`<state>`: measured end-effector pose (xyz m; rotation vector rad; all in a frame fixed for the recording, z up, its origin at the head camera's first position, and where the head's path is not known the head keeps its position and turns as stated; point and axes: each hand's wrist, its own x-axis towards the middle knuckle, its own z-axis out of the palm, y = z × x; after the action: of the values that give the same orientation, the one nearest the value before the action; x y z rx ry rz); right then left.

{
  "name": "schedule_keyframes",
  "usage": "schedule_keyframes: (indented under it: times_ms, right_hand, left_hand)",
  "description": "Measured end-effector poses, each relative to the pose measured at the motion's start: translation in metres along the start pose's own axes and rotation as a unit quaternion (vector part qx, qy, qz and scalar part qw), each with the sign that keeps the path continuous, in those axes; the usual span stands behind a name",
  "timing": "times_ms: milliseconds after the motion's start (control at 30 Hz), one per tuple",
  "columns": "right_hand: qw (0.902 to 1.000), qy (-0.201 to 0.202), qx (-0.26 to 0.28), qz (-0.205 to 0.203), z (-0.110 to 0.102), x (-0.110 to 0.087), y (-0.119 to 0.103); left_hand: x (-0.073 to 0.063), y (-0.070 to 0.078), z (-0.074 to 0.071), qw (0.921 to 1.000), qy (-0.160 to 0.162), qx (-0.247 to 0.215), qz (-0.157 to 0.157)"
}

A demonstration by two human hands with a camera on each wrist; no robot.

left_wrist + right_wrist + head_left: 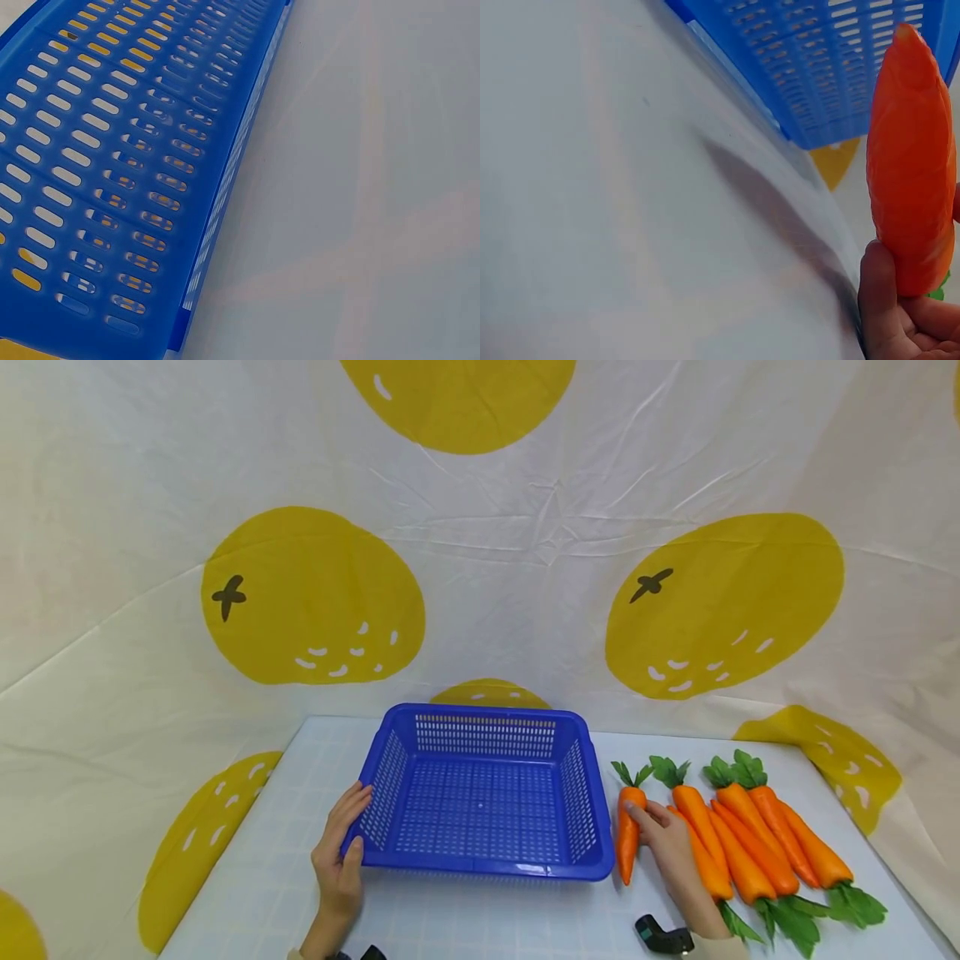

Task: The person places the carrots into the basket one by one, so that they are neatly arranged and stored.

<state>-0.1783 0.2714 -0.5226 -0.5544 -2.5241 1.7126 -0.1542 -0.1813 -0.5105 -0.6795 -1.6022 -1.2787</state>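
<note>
- Orange and tapering, a carrot (628, 842) is hanging just beside the right side of the basket (480, 867), its leafy end pointing toward the basket's far side and its tip toward the near side.
- The right hand (666, 837) is pinching that carrot near its thick end between thumb and fingers; in the right wrist view the carrot is casting a shadow (772, 210) apart from itself on the table.
- The left hand (339, 847) is resting at the basket's left rim, near its front corner, fingers loosely extended and thumb spread apart; it is touching the rim without closing tightly round it.
- Blue and perforated, the basket is standing bare inside, its open top facing upward.
- More carrots (753, 849) are lying together to the right of the basket, beyond the held one, some pointing their leaves toward the basket's far side, others toward its near side.
- The pale table (540, 918) is stretching under the basket and all round it.
- Behind the basket, a whitish cloth (517, 602) is hanging, showing big yellow fruit shapes (313, 602).
</note>
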Motion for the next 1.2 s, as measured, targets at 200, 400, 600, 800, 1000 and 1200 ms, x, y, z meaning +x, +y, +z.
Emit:
schedule_keyframes:
  times_ms: [200, 400, 600, 800, 1000, 1200]
  right_hand:
    - [0.9999, 0.006, 0.015, 0.002, 0.000, 0.001, 0.002]
    - [0.9982, -0.001, 0.057, 0.019, -0.002, 0.000, -0.004]
    - [0.9914, -0.048, 0.113, 0.045, -0.008, -0.001, -0.019]
    - [0.9874, -0.084, 0.129, 0.039, -0.025, -0.005, -0.043]
    - [0.9813, -0.085, 0.172, 0.017, -0.043, -0.002, -0.071]
    - [0.9796, -0.098, 0.175, -0.010, -0.057, -0.002, -0.102]
  left_hand:
    - [-0.001, -0.002, 0.000, 1.0000, 0.000, -0.008, 0.000]
    - [-0.002, -0.002, -0.001, 0.9999, -0.001, -0.008, -0.007]
    - [-0.005, -0.005, -0.001, 0.9999, -0.001, -0.008, -0.008]
    - [-0.008, -0.010, -0.002, 0.9999, -0.003, -0.002, -0.015]
    - [-0.010, -0.009, -0.003, 0.9998, -0.001, 0.004, -0.019]
    - [-0.008, -0.008, -0.003, 0.9998, -0.003, 0.001, -0.018]
